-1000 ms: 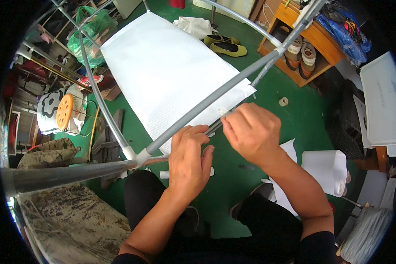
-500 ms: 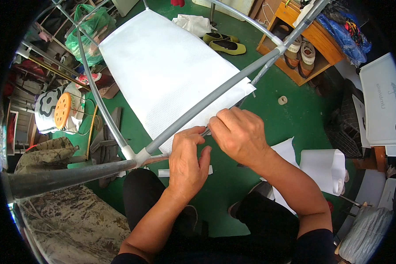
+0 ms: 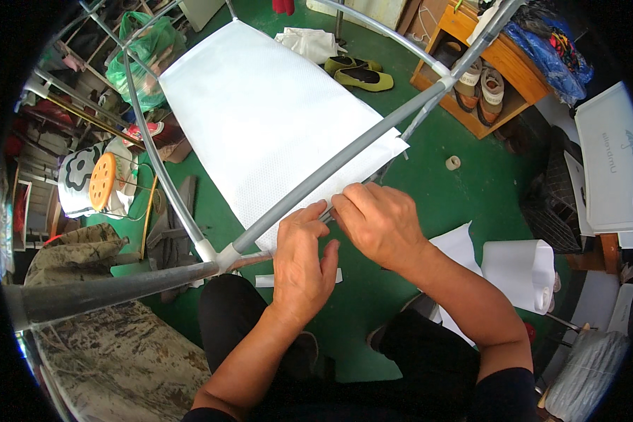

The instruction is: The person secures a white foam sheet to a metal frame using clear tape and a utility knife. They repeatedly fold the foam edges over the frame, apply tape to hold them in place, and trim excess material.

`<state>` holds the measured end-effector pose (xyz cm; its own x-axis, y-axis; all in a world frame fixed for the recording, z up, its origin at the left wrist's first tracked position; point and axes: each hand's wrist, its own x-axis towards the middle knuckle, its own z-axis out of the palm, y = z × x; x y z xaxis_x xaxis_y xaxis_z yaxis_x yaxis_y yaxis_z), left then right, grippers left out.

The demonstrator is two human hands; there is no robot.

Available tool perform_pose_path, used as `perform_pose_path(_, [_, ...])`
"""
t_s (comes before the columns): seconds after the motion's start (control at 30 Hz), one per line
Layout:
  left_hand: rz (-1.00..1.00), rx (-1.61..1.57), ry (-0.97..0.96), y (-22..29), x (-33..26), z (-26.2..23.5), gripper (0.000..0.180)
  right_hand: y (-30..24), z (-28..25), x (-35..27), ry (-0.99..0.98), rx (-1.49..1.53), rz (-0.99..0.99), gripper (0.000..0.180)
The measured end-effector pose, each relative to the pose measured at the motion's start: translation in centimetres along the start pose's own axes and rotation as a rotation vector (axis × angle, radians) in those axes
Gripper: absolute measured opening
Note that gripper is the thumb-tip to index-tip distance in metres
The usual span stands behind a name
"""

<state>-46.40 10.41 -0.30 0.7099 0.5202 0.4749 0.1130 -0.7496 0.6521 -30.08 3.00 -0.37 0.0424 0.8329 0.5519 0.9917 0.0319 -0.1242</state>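
A large white dimpled sheet (image 3: 260, 112) lies stretched inside a frame of grey metal tubes (image 3: 352, 153). Its near edge runs along a lower tube (image 3: 253, 259), beneath the upper rail. At that edge my left hand (image 3: 299, 260) has its fingers curled over the sheet and tube, thumb held apart below. Close beside it, my right hand (image 3: 376, 218) pinches the same edge with bent fingers. Both sets of fingertips are partly hidden, and a thin grey strip or tube shows between them.
White connectors (image 3: 221, 254) join the tubes at the near left corner. A camouflage cloth (image 3: 119, 344) lies at lower left. White sheet pieces (image 3: 517, 271) and a tape roll (image 3: 453, 163) are on the green floor at right. Green shoes (image 3: 362, 76) and a wooden shoe cabinet (image 3: 429, 74) stand beyond.
My right hand has shifted slightly down and left along the edge. The left hand stays at nearly the same place. The whole view has moved a little.
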Motion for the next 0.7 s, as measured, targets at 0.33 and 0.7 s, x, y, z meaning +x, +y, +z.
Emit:
perform_pose_path(0.33, [0.032,0.114,-0.094,0.2,0.1,-0.1,0.038,0.5,-1.7,-0.1,0.013,0.327,0.280,0.026])
perform_pose_path(0.7, [0.021,0.158,-0.158,0.8,0.3,0.0,0.039,0.4,0.1,-1.6,-0.123,1.524,1.352,0.022])
